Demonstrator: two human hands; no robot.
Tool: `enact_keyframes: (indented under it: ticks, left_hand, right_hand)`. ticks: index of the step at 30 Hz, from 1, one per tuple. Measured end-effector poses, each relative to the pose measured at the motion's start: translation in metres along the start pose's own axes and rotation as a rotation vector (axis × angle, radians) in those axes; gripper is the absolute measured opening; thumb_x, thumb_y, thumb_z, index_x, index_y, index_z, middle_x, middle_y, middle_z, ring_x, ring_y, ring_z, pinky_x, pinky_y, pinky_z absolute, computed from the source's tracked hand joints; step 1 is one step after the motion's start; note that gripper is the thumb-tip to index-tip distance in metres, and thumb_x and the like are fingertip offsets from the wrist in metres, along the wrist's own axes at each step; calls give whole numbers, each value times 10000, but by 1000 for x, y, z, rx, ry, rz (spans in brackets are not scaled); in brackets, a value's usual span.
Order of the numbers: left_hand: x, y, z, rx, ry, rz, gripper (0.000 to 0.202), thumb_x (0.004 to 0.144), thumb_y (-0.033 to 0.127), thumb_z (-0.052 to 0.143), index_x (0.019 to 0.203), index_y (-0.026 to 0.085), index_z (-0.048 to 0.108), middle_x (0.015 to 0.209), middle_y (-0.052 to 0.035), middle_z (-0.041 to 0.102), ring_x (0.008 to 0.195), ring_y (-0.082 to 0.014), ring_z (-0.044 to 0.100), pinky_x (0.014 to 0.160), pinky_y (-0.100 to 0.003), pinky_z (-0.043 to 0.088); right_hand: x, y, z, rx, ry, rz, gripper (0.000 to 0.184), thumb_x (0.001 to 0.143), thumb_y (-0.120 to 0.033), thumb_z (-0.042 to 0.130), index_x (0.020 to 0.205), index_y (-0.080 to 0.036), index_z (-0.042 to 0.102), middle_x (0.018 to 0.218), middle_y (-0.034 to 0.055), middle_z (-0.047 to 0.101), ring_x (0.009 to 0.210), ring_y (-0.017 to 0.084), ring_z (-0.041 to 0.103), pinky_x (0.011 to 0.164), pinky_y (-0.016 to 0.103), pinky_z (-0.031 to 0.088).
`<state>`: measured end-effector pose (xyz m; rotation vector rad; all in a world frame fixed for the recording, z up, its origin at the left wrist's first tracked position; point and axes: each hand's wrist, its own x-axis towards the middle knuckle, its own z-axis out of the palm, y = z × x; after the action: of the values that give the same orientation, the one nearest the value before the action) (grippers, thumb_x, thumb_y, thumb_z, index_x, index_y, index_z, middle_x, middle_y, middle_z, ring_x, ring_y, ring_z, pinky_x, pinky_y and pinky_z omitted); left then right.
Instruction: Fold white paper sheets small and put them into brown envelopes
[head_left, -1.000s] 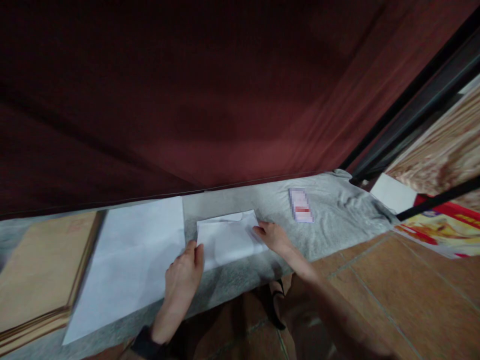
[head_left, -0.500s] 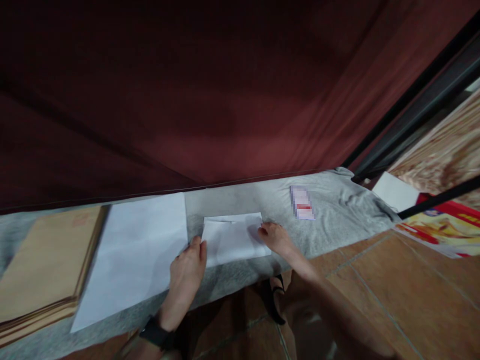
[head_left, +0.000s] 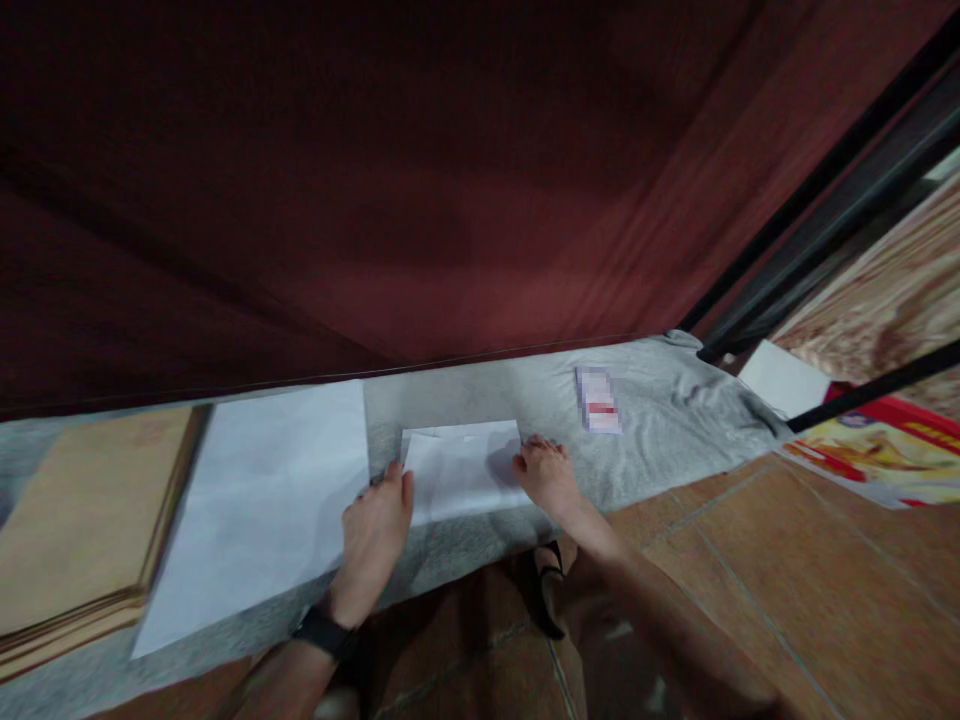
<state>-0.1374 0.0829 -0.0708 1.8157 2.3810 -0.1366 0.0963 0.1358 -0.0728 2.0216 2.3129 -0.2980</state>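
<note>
A folded sheet of white paper (head_left: 465,475) lies on the grey cloth, a loose flap showing along its far edge. My left hand (head_left: 379,515) grips the paper's left edge, thumb on top and fingers curled beside it. At the opposite edge, my right hand (head_left: 546,475) is closed on the paper's right side, its fingers bent. Left of my left hand lies a larger white paper stack or sheet (head_left: 270,500). A small pale slip with a red band (head_left: 598,400), blurred out, rests beyond my right hand.
Several brown envelopes (head_left: 82,520) are stacked at the far left. The grey cloth (head_left: 675,420) covers the narrow surface, with dark red fabric (head_left: 420,200) hanging behind it. Black metal bars (head_left: 795,230) and a red and yellow box (head_left: 885,440) stand at right, above a tiled floor (head_left: 810,560).
My right hand has shifted slightly and its fingers now reach further over the paper's right edge. My left hand stays at the left edge. The whole view has moved a little.
</note>
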Motion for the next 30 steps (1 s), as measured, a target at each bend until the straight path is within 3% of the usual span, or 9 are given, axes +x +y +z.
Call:
enact_keyframes:
  ticks: [21,26,30]
  left_hand:
    - [5,6,7,28,120,-16,467,1050,339,238,1212,131,623,808,-170,751,824,-336,760,681,-398,554]
    - [7,8,12,23,150,-4,465,1049,332,242,1216,111,616,783,-178,741,820,-340,758,677,-398,551]
    - [8,7,17,20,165,32,469,1048,310,234,1207,90,617,772,-191,735,792,-352,756,664,-415,549]
  right_hand:
    - [9,1,15,-58,174,14,261,1016,-288,482,1038,-159,707,1110,153,717,1037,259,658,930,385,415]
    - [8,-1,14,-65,215,41,269,1003,-273,493,1174,-138,650,1113,155,707,1035,279,642,928,411,424]
    - [7,-2,15,-83,291,-15,412,980,-240,506,1377,-139,556,1329,180,633,1158,311,578,967,438,418]
